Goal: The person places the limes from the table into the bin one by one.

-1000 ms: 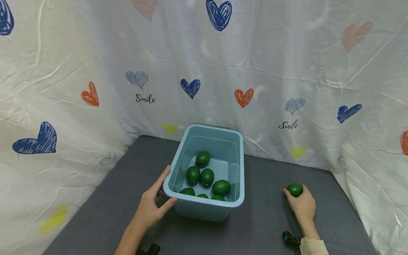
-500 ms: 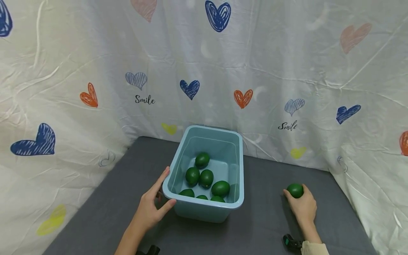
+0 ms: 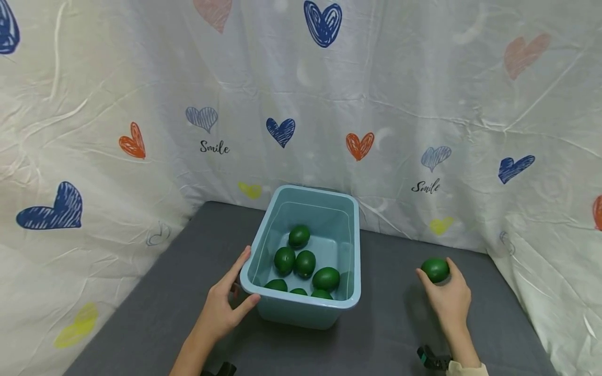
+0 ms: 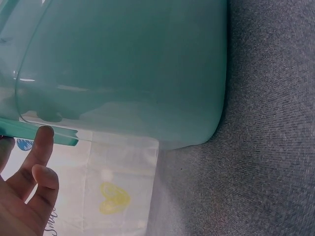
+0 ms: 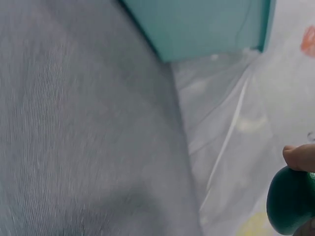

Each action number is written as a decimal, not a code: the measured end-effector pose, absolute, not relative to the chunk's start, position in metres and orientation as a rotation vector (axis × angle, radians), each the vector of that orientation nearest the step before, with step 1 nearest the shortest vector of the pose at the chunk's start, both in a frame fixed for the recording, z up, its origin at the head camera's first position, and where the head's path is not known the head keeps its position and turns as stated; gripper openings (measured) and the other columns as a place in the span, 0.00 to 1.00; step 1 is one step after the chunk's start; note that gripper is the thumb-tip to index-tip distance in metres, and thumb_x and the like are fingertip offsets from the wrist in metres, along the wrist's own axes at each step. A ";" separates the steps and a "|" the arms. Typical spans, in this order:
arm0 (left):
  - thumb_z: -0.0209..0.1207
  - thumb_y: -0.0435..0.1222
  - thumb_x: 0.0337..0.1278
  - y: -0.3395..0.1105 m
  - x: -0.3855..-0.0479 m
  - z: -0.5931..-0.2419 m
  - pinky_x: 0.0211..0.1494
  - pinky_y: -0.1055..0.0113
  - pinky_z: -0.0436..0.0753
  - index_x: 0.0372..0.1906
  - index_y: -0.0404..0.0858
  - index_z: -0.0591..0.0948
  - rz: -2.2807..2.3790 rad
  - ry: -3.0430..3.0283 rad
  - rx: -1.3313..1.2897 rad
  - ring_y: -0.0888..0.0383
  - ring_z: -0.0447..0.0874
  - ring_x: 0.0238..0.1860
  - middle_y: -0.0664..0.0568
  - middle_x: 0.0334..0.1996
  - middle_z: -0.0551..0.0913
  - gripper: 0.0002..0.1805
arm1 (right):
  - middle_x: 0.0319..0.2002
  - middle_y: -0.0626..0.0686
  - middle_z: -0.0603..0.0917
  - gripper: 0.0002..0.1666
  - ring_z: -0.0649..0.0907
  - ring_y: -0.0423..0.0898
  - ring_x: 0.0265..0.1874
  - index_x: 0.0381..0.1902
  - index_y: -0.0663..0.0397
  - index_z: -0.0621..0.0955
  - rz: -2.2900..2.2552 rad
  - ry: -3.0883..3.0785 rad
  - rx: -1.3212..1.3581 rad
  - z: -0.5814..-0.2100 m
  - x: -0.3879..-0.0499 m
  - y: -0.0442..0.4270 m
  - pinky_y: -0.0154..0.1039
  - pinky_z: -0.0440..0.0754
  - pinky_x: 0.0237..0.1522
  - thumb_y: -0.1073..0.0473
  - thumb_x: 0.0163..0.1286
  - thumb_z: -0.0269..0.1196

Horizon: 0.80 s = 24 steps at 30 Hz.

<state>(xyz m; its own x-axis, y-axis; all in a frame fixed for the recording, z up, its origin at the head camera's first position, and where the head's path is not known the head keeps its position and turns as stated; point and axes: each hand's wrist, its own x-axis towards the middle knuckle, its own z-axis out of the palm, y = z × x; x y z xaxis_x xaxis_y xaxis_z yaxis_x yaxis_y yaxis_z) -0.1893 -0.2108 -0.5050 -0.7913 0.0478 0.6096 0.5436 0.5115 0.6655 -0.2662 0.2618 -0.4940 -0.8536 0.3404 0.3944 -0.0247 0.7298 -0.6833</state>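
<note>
A light blue plastic bin stands on the dark grey table, with several dark green, egg-shaped fruits lying on its floor. The near wall partly hides some of them. At the bin's near left corner my left hand has its fingers spread, fingertips and thumb touching just around the rim. In the left wrist view, fingers reach the rim. Off to the right, my right hand pinches one green oval fruit between thumb and fingers, above the table. The right wrist view shows this fruit only partly.
A white curtain printed with hearts hangs behind and beside the grey table. The bin's far end stands close to this curtain. Dark straps or devices show near both wrists, such as the band by the right sleeve.
My right hand has raised the green oval fruit slightly off the table, and its shadow has spread beneath. My left hand and the bin have stayed put.
</note>
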 end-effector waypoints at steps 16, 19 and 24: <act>0.72 0.34 0.57 -0.211 -0.189 -0.505 0.35 0.72 0.72 0.85 0.47 0.63 -1.243 -2.227 -0.486 0.58 0.73 0.35 0.49 0.81 0.67 0.50 | 0.65 0.72 0.81 0.49 0.76 0.39 0.09 0.75 0.62 0.75 0.990 -2.303 -0.235 -0.454 -0.234 0.240 0.36 0.79 0.31 0.48 0.61 0.80; 0.72 0.34 0.57 -0.211 -0.190 -0.505 0.35 0.72 0.72 0.84 0.47 0.63 -1.246 -2.223 -0.488 0.61 0.73 0.37 0.49 0.81 0.67 0.50 | 0.55 0.72 0.86 0.49 0.67 0.32 0.04 0.76 0.60 0.75 1.014 -2.286 -0.225 -0.451 -0.229 0.233 0.28 0.67 0.19 0.48 0.61 0.81; 0.73 0.34 0.56 -0.211 -0.190 -0.506 0.35 0.71 0.72 0.84 0.47 0.63 -1.247 -2.216 -0.492 0.64 0.73 0.40 0.49 0.81 0.67 0.51 | 0.27 0.65 0.86 0.49 0.61 0.33 0.02 0.76 0.57 0.75 1.053 -2.275 -0.185 -0.451 -0.223 0.215 0.32 0.61 0.11 0.49 0.61 0.81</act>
